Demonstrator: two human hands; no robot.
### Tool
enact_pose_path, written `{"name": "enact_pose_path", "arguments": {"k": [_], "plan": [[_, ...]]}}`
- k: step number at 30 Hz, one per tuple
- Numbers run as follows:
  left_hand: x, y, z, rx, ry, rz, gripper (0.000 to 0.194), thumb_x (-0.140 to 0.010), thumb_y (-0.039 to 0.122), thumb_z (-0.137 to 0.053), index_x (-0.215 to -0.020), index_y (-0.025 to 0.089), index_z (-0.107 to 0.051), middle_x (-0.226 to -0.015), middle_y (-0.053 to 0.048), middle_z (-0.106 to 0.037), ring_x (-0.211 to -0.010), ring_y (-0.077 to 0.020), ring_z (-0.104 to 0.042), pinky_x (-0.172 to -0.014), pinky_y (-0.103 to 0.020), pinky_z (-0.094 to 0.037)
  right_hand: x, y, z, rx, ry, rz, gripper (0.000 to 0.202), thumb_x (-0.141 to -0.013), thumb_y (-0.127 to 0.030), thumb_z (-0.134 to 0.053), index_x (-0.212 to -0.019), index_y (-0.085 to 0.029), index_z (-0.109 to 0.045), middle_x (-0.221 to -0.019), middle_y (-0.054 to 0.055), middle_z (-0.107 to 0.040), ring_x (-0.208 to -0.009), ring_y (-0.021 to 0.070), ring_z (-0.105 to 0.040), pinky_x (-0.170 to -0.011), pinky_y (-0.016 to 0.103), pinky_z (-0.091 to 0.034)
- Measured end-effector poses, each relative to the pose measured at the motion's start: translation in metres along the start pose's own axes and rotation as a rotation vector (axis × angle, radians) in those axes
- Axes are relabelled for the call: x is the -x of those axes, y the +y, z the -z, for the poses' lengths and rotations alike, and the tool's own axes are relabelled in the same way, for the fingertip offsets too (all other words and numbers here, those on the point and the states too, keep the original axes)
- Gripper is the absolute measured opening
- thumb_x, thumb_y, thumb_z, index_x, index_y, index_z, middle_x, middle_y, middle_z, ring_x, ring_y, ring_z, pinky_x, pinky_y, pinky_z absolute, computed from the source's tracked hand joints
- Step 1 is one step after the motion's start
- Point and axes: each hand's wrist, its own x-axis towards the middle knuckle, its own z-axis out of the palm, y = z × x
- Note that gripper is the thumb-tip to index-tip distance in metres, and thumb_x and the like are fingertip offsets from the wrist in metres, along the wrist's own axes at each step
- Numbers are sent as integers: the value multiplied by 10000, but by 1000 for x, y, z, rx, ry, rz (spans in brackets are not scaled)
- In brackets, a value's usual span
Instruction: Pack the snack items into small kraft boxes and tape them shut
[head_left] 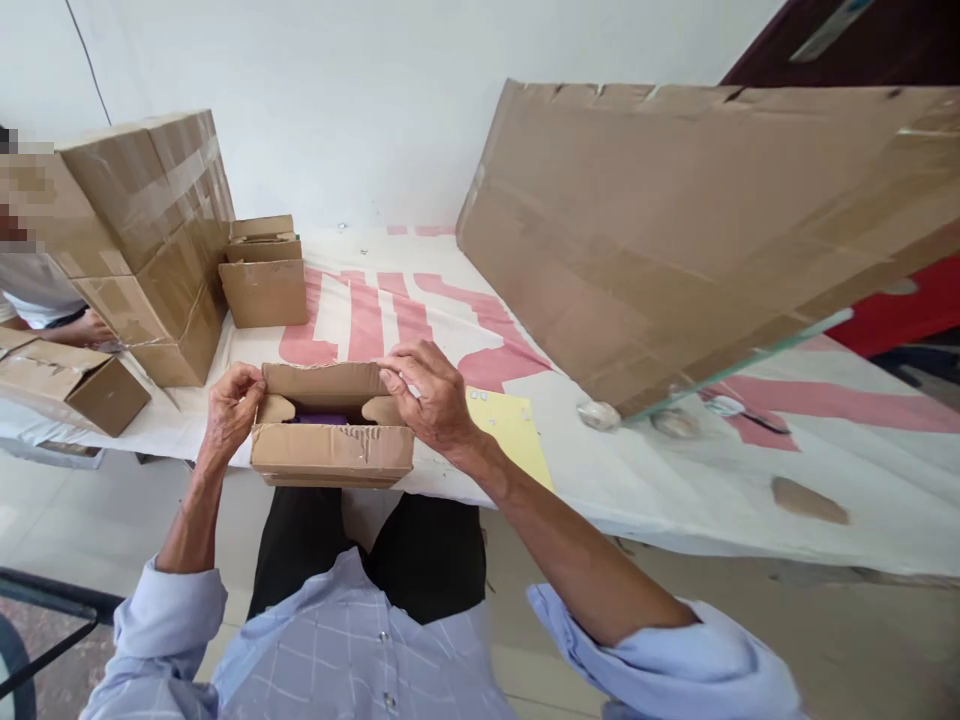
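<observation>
A small cardboard box [330, 452] sits at the table's near edge in front of me, its top open. Its back lid flap [322, 380] stands up, and the two side flaps are folded partly inward. Something purple [321, 419] shows inside; its kind I cannot make out. At the box's left back corner, my left hand [234, 405] pinches the cardboard edge between thumb and fingers. My right hand [431, 400] grips the lid flap at the right back corner, with its fingers bent over the edge.
Large taped cartons [161, 240] are stacked at the left, with a small open box [264, 290] beside them. Another person's hand [94, 328] is near a carton at far left. A big cardboard sheet [675, 230] leans at the right. Yellow paper [514, 430] lies on the cloth.
</observation>
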Motion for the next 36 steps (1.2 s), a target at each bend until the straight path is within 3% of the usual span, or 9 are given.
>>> {"name": "enact_pose_path", "arguments": {"k": [4, 7, 11, 14, 18, 22, 27, 32, 36], "plan": [[2, 2, 3, -94, -145, -5, 212, -915, 433, -777, -904, 226, -820, -863, -33, -714, -781, -184, -610, -720, -312, -468, -2, -11, 20, -166, -203, -68, 384, -1138, -432, -519, -921, -241, -771, -933, 92, -769, -917, 255, -719, -864, 433, -613], [3, 3, 5, -101, -250, 14, 241, -921, 435, -759, -972, 229, -873, -902, -47, -741, -800, -198, -632, -729, -321, -479, -4, -15, 28, -258, -447, -165, 332, -1105, -466, -584, -1007, -233, -799, -1035, 90, -805, -974, 254, -757, -897, 425, -627], [8, 1, 7, -92, -206, 18, 277, -912, 416, -749, -1063, 226, -883, -995, -67, -771, -891, -215, -683, -782, -326, -519, -2, -21, 27, -169, -677, -201, 300, -967, -444, -783, -1183, -237, -811, -1242, 103, -812, -1139, 298, -764, -1026, 476, -621], [15, 0, 10, -123, -133, 15, 292, -917, 383, -734, -1120, 224, -870, -1135, -85, -780, -1024, -236, -713, -859, -338, -546, -1, -25, 25, -107, -678, -133, 314, -943, -356, -807, -1237, -246, -792, -1320, 102, -795, -1212, 303, -746, -1072, 481, -608], [24, 1, 19, -198, -69, 54, 371, -930, 421, -746, -1244, 239, -825, -1323, -95, -732, -1198, -277, -699, -993, -393, -576, 3, -31, 25, 7, -546, 63, 135, -1040, -238, -647, -1032, -238, -781, -1053, 93, -788, -1014, 262, -738, -936, 432, -607], [32, 5, 28, -262, -126, 80, 677, -865, 542, -856, -1469, 280, -697, -1537, -110, -594, -1407, -343, -612, -1142, -482, -556, 23, -40, 24, 112, -540, 254, 168, -1056, -204, -628, -951, -225, -756, -1020, 110, -766, -970, 264, -703, -885, 421, -567], [38, 11, 25, -391, -228, 81, 1035, -708, 595, -981, -1606, 304, -557, -1589, -128, -482, -1500, -412, -514, -1225, -582, -509, 47, -44, 18, 121, -600, 273, 135, -1053, -251, -690, -933, -217, -743, -1044, 108, -753, -1028, 266, -691, -895, 401, -551], [37, 16, 13, -493, -212, 101, 862, -673, 469, -1003, -1455, 299, -681, -1298, -77, -535, -1233, -341, -642, -1140, -542, -577, 33, -46, 3, 124, -637, 220, 272, -1118, -222, -556, -917, -208, -738, -943, 89, -717, -933, 232, -662, -864, 365, -539], [32, 25, 6, -618, -213, 171, 615, -640, 322, -964, -1218, 269, -759, -1145, -54, -521, -1045, -309, -653, -1023, -518, -604, 6, -50, -15, 119, -720, 183, 217, -1108, -189, -555, -1070, -203, -769, -1112, 115, -750, -1053, 243, -685, -928, 363, -547]]}}
